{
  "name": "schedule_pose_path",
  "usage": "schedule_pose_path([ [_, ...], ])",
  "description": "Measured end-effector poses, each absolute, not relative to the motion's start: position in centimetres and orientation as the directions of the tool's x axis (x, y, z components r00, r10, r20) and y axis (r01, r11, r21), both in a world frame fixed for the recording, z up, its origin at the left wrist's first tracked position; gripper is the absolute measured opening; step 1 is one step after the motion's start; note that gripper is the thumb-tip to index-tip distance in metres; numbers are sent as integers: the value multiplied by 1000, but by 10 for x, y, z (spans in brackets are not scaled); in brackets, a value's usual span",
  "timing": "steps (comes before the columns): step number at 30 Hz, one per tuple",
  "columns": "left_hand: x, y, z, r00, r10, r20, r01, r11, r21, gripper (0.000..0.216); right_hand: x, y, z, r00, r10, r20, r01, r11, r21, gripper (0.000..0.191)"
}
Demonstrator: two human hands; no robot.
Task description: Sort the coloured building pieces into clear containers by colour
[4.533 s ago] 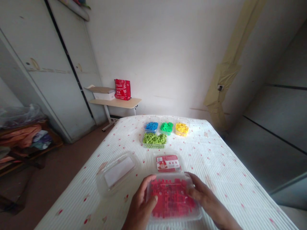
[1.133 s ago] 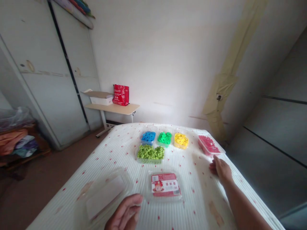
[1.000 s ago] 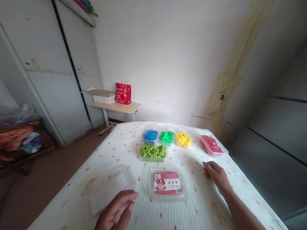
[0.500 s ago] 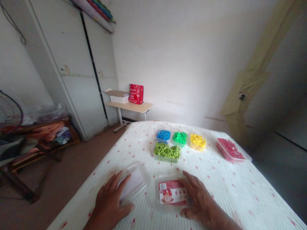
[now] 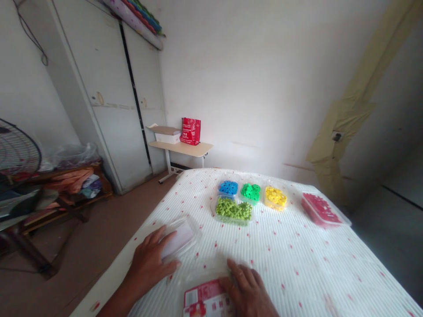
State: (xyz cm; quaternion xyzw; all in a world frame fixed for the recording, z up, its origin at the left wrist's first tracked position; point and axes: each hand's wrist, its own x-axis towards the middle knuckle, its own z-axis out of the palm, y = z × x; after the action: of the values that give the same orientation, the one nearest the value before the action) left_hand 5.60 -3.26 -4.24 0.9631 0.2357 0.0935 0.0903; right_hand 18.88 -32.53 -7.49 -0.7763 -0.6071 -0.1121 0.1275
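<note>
My left hand (image 5: 150,263) lies flat, fingers spread, on a clear plastic lid with a white label (image 5: 180,234) near the bed's left edge. My right hand (image 5: 248,291) rests palm down on a clear lid with a red label (image 5: 203,303) at the bottom of the view. Farther up the white spotted mattress (image 5: 297,259) sit small trays of blue pieces (image 5: 228,188), green pieces (image 5: 250,192) and yellow pieces (image 5: 275,197). A larger tray of lime pieces (image 5: 233,210) stands in front of them. A tray of red pieces (image 5: 322,210) sits at the right edge.
A white wardrobe (image 5: 109,101) stands at the left. By the far wall, a small table (image 5: 180,149) carries a red bag (image 5: 190,131) and a box. A fan (image 5: 15,154) and piled clothes (image 5: 71,180) are at the far left.
The red tray went from both hands to the bed's right edge. My right hand came back to the red-label lid and slid it toward me; my left hand settled on the white-label lid.
</note>
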Motion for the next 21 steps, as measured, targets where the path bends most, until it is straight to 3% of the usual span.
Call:
schedule_pose_path([
  [3,62,-30,-38,880,454,138,416,-878,238,68,193,-316,-53,303,881,364,951,-256,-172,42],
  [6,64,-31,-36,865,481,144,438,-863,253,64,223,-312,-26,562,730,389,827,-492,-271,34],
  [10,62,-29,-41,842,503,192,433,-845,313,53,274,-306,-18,774,544,323,624,-739,-252,32],
  [16,58,-23,-45,811,510,287,377,-831,409,49,298,-293,-35,795,535,287,601,-632,-489,16],
  [21,53,-18,-39,779,503,374,284,-815,505,51,298,-302,-31,769,555,318,625,-543,-561,7],
])
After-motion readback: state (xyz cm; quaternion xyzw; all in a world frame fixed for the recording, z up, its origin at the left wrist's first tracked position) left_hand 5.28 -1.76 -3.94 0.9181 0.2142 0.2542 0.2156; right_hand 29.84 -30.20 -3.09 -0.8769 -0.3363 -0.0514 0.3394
